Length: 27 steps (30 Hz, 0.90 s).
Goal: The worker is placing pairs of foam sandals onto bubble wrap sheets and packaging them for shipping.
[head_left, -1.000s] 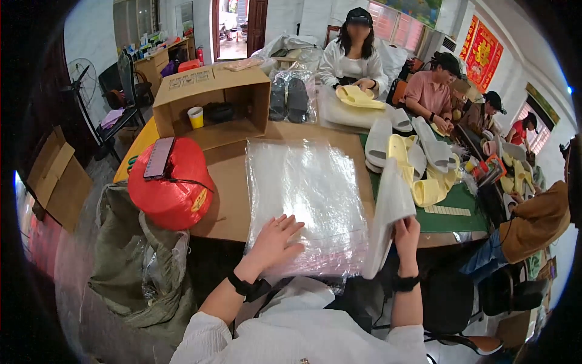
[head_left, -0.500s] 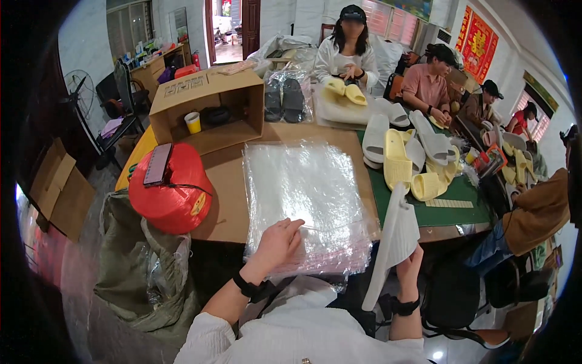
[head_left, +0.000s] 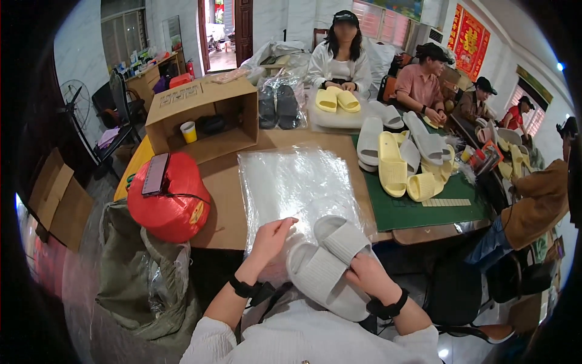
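My right hand point(head_left: 371, 276) grips a pair of light grey slide slippers point(head_left: 320, 269) point(head_left: 344, 240), its fingers at the straps of the overlapping pair. The slippers are tilted over the near right part of a stack of clear plastic bags point(head_left: 285, 179), toes pointing away from me. My left hand point(head_left: 270, 240) is over the near left part of the stack, thumb and fingers pinched together at the film of a clear bag. Its fingertips are just left of the slippers' toes. The bag's edge is hard to make out through the glare.
At left stand a red roll of plastic twine point(head_left: 167, 209) with a phone point(head_left: 156, 173) on top, and an open carton point(head_left: 203, 103) holding a yellow cup point(head_left: 188, 131). Grey and yellow slippers point(head_left: 392, 164) crowd the green mat point(head_left: 394, 212). A sack point(head_left: 142, 285) stands lower left. Several people sit beyond.
My right hand has brought the slippers from the right side leftward over the bags, turning their tops into view. My left hand stays near the same spot. Across the table, a person's yellow slippers now rest still.
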Tool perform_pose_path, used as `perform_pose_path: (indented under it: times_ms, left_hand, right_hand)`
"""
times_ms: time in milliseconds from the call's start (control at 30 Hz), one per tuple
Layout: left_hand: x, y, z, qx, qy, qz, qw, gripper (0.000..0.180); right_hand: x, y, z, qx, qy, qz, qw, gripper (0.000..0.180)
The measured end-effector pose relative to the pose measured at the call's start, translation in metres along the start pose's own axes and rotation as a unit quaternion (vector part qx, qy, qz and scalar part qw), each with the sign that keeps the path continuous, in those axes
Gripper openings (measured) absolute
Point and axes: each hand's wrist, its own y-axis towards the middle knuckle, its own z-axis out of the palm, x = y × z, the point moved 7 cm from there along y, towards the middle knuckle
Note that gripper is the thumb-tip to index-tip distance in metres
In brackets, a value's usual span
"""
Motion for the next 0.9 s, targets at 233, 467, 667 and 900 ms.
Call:
perform_pose_path:
  times_ms: [233,467,667,900]
  left_hand:
    - [-0.062,-0.031,0.022,0.064,0.243,0.241,0.938,0.038]
    - [-0.088,-0.052,0.035,0.061,0.318,0.335,0.885,0.042]
    - [-0.099,-0.069,0.042,0.108,0.257,0.369,0.887,0.046]
    - [-0.114,-0.07,0.042,0.143,0.183,0.386,0.893,0.041]
  right_hand:
    - [0.008,0.006,-0.002,-0.004,-0.044,0.055,0.997,0.024]
    - [-0.006,0.023,0.006,-0.079,-0.077,0.092,0.99,0.023]
    - [-0.016,0.059,0.022,-0.065,-0.14,0.077,0.985,0.019]
    - [-0.077,0.129,0.064,-0.157,0.283,0.038,0.945,0.016]
